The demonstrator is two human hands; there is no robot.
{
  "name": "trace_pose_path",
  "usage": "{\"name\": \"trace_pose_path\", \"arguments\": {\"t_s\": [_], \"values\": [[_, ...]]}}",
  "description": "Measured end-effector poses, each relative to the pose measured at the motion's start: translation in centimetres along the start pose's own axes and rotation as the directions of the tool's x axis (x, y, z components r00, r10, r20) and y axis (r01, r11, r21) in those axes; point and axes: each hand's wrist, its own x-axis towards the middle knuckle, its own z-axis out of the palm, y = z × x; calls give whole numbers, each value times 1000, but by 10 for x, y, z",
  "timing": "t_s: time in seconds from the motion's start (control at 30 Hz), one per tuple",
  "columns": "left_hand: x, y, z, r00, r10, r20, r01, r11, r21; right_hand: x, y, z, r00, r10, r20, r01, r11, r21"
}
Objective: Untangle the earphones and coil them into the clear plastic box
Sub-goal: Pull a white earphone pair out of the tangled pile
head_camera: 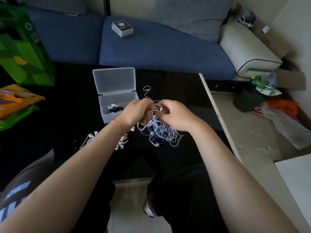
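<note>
Both the left hand (133, 113) and right hand (176, 115) pinch the tangled earphones (158, 132) just right of the clear plastic box (116, 100), green bag (25, 47) far left.

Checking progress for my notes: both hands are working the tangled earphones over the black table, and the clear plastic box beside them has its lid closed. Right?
Not quite. The head view shows the clear plastic box with its lid open; the rest holds: both hands, left and right, work the tangled earphones over the black table.
</note>
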Motion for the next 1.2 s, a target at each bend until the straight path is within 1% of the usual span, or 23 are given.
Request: {"name": "trace_pose_path", "arguments": {"t_s": [0.13, 0.2, 0.27, 0.37, 0.43, 0.5, 0.57, 0.6, 0.63, 0.7, 0.73, 0.77, 0.8, 0.83, 0.87, 0.9, 0.93, 0.97, 1.0, 1.03, 1.07, 1.1, 1.2], "values": [[2, -5, -5, 999, -18, -32, 21, 995, 95, -4, 2, -7, 998, 46, 35, -43, 995, -95], [4, -13, -11, 999, -38, -10, 39, 986, 159, -7, 3, -15, 999, 48, 11, -47, 997, -54], [6, -22, -17, 998, -56, 9, 53, 975, 214, -10, 6, -23, 997, 58, -44, -58, 998, -3], [9, -34, -21, 999, -50, 11, 46, 966, 256, -10, 15, -27, 975, 97, -199, -104, 994, -22], [12, -44, -23, 999, -36, -9, 37, 938, 346, -6, 20, -28, 921, 131, -366, -114, 991, 68], [16, -56, -25, 999, -40, -19, 44, 899, 436, -3, 19, -33, 809, 196, -555, -36, 957, 287], [18, -64, -24, 998, -46, -32, 55, 883, 465, -4, 19, -39, 705, 277, -653, 30, 908, 418], [18, -64, -21, 999, -29, -42, 45, 894, 446, -4, 20, -39, 688, 302, -660, 8, 906, 423], [15, -59, -18, 998, 1, -56, 22, 909, 417, -4, 21, -39, 701, 321, -637, -40, 909, 414], [10, -39, -10, 990, 96, -99, -60, 945, 321, -3, 27, -36, 765, 354, -538, -159, 913, 375], [6, -26, -6, 986, 132, -104, -109, 972, 208, -3, 28, -34, 795, 366, -485, -210, 914, 346], [3, -13, -4, 984, 156, -83, -154, 988, 30, -3, 28, -32, 813, 376, -444, -244, 913, 327], [0, -1, -3, 982, 183, -41, -187, 965, -184, -4, 26, -32, 821, 383, -423, -260, 911, 320], [-2, 9, -3, 976, 218, 7, -201, 911, -360, -4, 25, -32, 820, 387, -422, -257, 908, 332], [-5, 17, -5, 967, 249, 43, -199, 854, -480, -2, 24, -32, 813, 391, -431, -247, 903, 352], [-5, 21, -7, 966, 253, 48, -193, 834, -516, -1, 24, -33, 803, 394, -448, -237, 900, 366], [-4, 22, -10, 975, 221, 27, -180, 854, -489, 0, 25, -33, 790, 399, -465, -240, 900, 363], [-2, 19, -15, 986, 164, -27, -163, 918, -362, 1, 27, -33, 776, 401, -487, -250, 904, 347], [0, 12, -19, 988, 116, -97, -129, 983, -133, 1, 30, -33, 765, 398, -506, -267, 911, 314], [1, 4, -24, 986, 85, -142, -64, 987, 147, 0, 31, -33, 761, 387, -521, -286, 921, 266], [2, -5, -26, 988, 55, -142, 1, 931, 364, -1, 32, -33, 768, 367, -525, -305, 930, 205], [3, -14, -27, 993, 32, -112, 26, 879, 477, -2, 32, -33, 787, 345, -512, -322, 937, 137], [3, -24, -22, 1000, 19, -23, -5, 860, 511, -2, 29, -26, 852, 305, -426, -359, 932, -51]]}}
